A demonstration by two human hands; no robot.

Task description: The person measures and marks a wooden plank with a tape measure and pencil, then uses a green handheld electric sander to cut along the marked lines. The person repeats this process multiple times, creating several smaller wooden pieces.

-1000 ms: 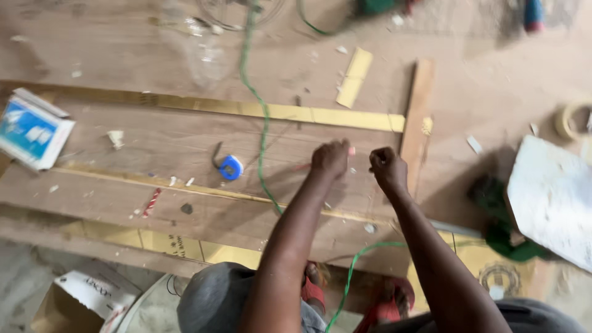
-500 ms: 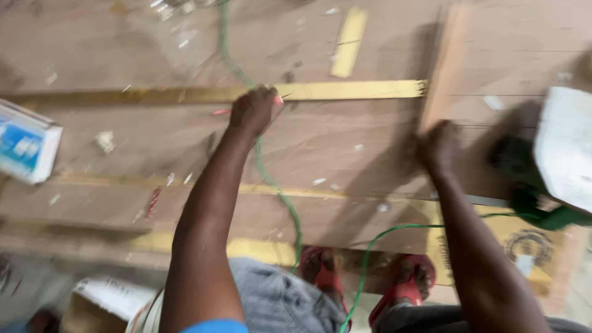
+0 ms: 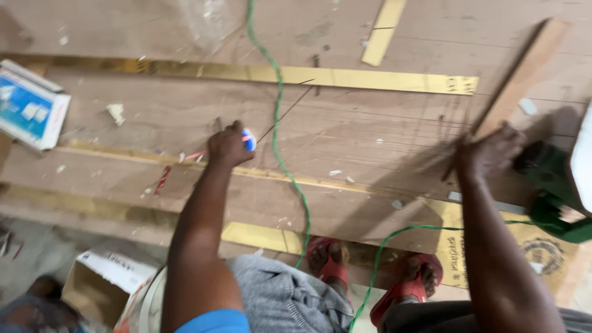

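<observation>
A: Nearest to the lens I see the person's red sandals (image 3: pixel 336 265) on the floor, a cardboard box (image 3: pixel 102 280) low at the left, and both forearms reaching away from me over the plywood sheet (image 3: pixel 370 132). Which hand has the work?

B: The left hand (image 3: pixel 227 147). Its grip is closed around a small blue tape measure (image 3: pixel 248 139), of which only a blue and white edge shows past the knuckles. It rests on the plywood just above the near brass strip (image 3: pixel 320 180).

A: And the right hand (image 3: pixel 487 151)?

B: Blurred. It lies well apart to the right, close by a green power tool (image 3: pixel 552 185) and at the foot of a slanted wood batten (image 3: pixel 524 71). I cannot tell whether that grip is closed or spread, or whether it touches the tool.

A: How do the strips lie?

B: Long axis left to right, across my view. A thin pencil line (image 3: pixel 290 111) runs from near the tape measure up and to the right, towards the far brass strip (image 3: pixel 345 77). A green cable (image 3: pixel 277 123) crosses both strips, passing just right of the left hand.

A: Beyond that?

B: A blue and white packet (image 3: pixel 28 105) at the far left edge, and a short brass offcut (image 3: pixel 383 31) at the top.
</observation>
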